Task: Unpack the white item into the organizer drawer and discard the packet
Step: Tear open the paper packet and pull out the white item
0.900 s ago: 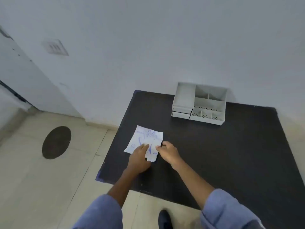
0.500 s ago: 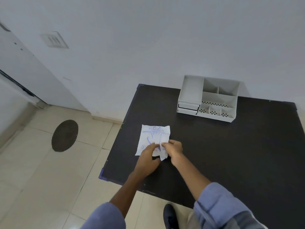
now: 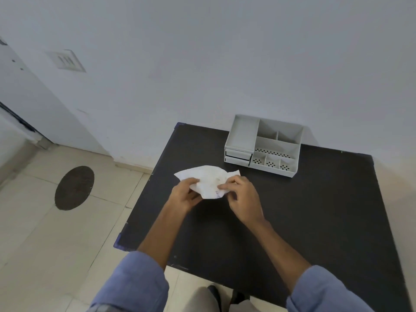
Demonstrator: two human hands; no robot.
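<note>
A white paper packet [image 3: 208,180] with faint blue print is held above the black table [image 3: 292,221], bowed upward between both hands. My left hand [image 3: 185,194] pinches its left side and my right hand [image 3: 242,195] pinches its right side. What is inside the packet is hidden. The grey organizer [image 3: 264,145] stands at the table's far edge by the wall, with two small shut drawers [image 3: 238,155] on its front left and open compartments on top.
The table's left edge [image 3: 144,194] drops to a tiled floor with a dark round mark [image 3: 74,188]. A white wall stands right behind the organizer. My shoes [image 3: 225,296] show under the near table edge.
The packet lay flat on the table under my fingers; both hands have since lifted it off the surface and bent it. The view has also shifted closer.
</note>
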